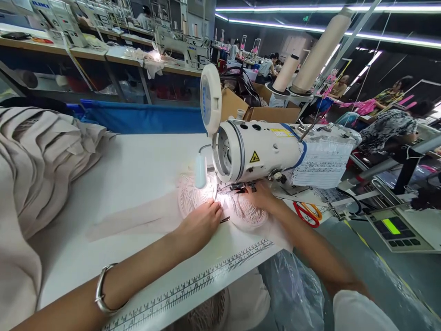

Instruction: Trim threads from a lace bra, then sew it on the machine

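Lace piece (193, 195), pale pink, lies flat on the white table (138, 170) under the sewing machine (255, 149) head, at the needle. Looks thin, light, floppy and easy to snag; best held flat by the edges near the needle. Left hand (200, 225) rests on it in front of the machine, fingers together, pressing down. Right hand (260, 195) under the machine arm, fingers on the lace; pinch or press, cannot tell. Cardboard boxes (272, 112) behind the machine, contents unclear. Red scissors (306, 214) right of the machine
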The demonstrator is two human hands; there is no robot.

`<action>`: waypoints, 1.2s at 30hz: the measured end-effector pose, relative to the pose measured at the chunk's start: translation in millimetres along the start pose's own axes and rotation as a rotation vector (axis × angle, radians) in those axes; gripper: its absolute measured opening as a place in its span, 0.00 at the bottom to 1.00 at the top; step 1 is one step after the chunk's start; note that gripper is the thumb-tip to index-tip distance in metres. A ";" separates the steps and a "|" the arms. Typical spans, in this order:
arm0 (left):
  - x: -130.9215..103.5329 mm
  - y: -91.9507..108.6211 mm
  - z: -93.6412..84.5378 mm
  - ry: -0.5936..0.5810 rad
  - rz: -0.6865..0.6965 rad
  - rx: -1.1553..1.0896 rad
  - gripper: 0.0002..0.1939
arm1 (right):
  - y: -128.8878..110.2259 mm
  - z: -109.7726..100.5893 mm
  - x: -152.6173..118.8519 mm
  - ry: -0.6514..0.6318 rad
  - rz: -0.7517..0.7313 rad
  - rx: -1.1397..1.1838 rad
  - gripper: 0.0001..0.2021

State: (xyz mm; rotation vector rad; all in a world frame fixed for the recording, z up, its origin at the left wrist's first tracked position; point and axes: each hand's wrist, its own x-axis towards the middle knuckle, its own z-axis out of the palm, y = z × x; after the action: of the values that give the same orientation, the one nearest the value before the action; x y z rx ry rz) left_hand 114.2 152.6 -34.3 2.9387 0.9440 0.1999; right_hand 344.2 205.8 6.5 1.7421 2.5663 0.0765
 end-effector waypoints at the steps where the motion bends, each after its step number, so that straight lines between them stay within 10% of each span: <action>1: 0.6 1.9 0.1 -0.003 -0.005 0.012 0.17 | 1.4 0.4 0.0 -0.011 0.000 -0.006 0.13; 19: 0.6 6.5 -17.2 -0.029 -0.178 0.182 0.29 | -0.2 -4.2 -15.7 -0.171 -0.275 0.158 0.31; 36: -1.8 -39.2 4.5 0.222 -0.126 -0.006 0.25 | -22.1 5.8 -18.6 -0.086 -0.125 0.202 0.10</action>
State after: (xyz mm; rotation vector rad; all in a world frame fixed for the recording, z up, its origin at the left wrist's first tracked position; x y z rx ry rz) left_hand 90.8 183.3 -42.3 2.8812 1.1485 0.5303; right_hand 331.0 180.4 -0.5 1.5975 2.6921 -0.2643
